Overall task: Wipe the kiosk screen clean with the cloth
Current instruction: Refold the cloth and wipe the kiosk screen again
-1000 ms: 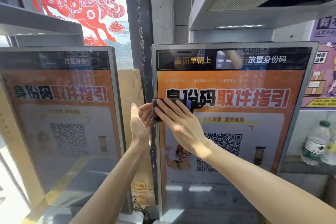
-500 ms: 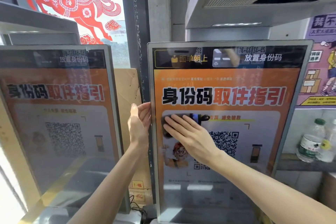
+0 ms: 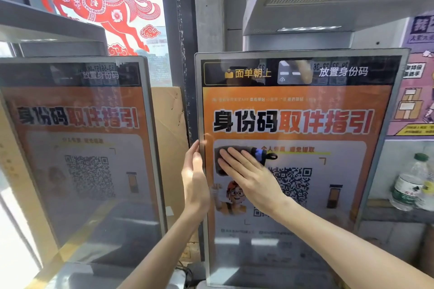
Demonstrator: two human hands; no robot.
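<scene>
On the kiosk screen (image 3: 328, 110), near its left edge, the right hand (image 3: 249, 176) presses the cloth (image 3: 223, 151) with flat open fingers; left hand (image 3: 195, 178), open, steadies the frame. Better to keep even pressure and overlap strokes.

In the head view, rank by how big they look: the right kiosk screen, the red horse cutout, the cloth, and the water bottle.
1. Right kiosk screen
2. Horse cutout
3. Bottle and cloth: too close to rank, since the right hand covers part of the cloth.

A parcel pickup station: two pickup-code kiosk screens (image 3: 296, 148) beside a parcel poster (image 3: 418, 91).
</scene>
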